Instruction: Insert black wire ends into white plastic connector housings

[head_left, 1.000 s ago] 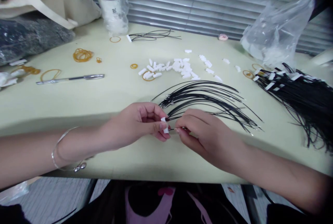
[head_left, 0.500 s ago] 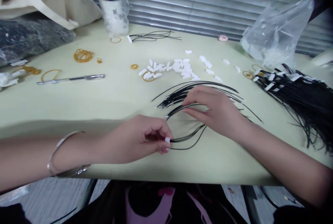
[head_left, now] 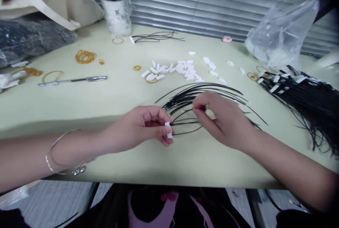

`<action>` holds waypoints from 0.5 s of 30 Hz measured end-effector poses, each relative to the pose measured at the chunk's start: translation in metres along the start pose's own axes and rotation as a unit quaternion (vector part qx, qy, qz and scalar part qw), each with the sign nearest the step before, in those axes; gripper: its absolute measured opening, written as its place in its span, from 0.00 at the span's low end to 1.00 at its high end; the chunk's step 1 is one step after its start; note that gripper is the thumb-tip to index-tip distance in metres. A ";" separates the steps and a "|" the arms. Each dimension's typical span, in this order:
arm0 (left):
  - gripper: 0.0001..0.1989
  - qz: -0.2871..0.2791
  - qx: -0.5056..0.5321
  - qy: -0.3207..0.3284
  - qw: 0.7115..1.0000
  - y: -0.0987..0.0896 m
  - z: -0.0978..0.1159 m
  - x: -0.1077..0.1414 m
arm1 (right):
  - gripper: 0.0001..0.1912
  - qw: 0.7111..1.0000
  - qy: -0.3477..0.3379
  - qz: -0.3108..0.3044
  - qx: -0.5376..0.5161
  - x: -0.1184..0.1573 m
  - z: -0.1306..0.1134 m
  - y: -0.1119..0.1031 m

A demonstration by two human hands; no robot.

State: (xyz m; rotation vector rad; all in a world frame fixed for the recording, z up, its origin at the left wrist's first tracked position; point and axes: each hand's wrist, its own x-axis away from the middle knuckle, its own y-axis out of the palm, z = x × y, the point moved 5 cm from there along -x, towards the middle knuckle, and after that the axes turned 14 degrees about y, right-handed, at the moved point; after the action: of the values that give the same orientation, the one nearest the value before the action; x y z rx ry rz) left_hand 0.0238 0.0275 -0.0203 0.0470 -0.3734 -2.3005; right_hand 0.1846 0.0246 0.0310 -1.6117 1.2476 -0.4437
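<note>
My left hand [head_left: 148, 125] pinches a small white connector housing [head_left: 168, 130] between thumb and fingers. Several thin black wires [head_left: 185, 123] run rightward from the housing and pass behind my right hand. My right hand [head_left: 221, 120] is closed, thumb and forefinger pressed together, with a thin black wire leading up to the fingertips. The exact grip there is partly hidden. Just beyond both hands lies a curved bundle of loose black wires [head_left: 196, 92] with small shiny metal ends, part of it covered by my right hand.
Loose white housings [head_left: 185, 68] are scattered behind the wires. A heap of wired housings [head_left: 304, 94] lies right. Rubber bands [head_left: 84, 57] and a pen [head_left: 76, 80] are left. A wrapped cup [head_left: 116, 12], another wired piece [head_left: 156, 37] and a plastic bag [head_left: 283, 34] stand or lie farther back.
My left hand has lifted away from the table's front edge and turned the housing, which now shows more of its length. My right hand has drawn slightly right, its fingertips closer together.
</note>
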 end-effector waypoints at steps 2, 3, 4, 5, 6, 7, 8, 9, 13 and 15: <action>0.04 0.025 0.040 0.000 0.999 -0.003 -0.001 -0.003 | 0.05 1.000 -0.012 0.005 -0.016 0.007 -0.011 -0.008; 0.05 0.034 0.052 0.000 0.998 -0.004 -0.001 -0.003 | 0.06 1.000 -0.013 0.003 -0.023 0.010 -0.016 -0.009; 0.05 0.040 0.061 0.001 0.997 -0.005 -0.001 -0.004 | 0.06 1.000 -0.011 -0.001 -0.027 0.013 -0.020 -0.008; 0.05 0.045 0.067 0.001 0.997 -0.005 -0.001 -0.004 | 0.05 1.000 -0.007 -0.006 -0.030 0.015 -0.023 -0.006; 0.05 0.049 0.070 0.001 0.996 -0.006 -0.001 -0.004 | 0.05 0.999 0.001 -0.014 -0.031 0.017 -0.026 -0.002; 0.05 0.051 0.071 0.000 0.996 -0.006 -0.001 -0.004 | 0.04 0.999 0.010 -0.021 -0.031 0.017 -0.026 0.002; 0.05 0.051 0.070 -0.001 0.996 -0.005 -0.001 -0.003 | 0.04 0.999 0.020 -0.028 -0.031 0.018 -0.026 0.006; 0.05 0.050 0.067 -0.003 0.997 -0.005 0.000 -0.003 | 0.04 0.998 0.030 -0.033 -0.033 0.018 -0.025 0.009; 0.05 0.042 0.052 -0.008 0.998 -0.004 0.000 -0.003 | 0.04 0.998 0.047 -0.036 -0.039 0.016 -0.021 0.012; 0.05 0.044 0.046 -0.010 0.998 -0.005 0.000 -0.003 | 0.04 0.997 0.048 -0.040 -0.037 0.014 -0.021 0.012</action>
State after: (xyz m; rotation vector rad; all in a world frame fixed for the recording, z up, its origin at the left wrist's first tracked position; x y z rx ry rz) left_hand 0.0226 0.0324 -0.0218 0.0538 -0.4828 -2.1977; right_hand 0.1679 0.0022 0.0256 -1.7240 1.2876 -0.5354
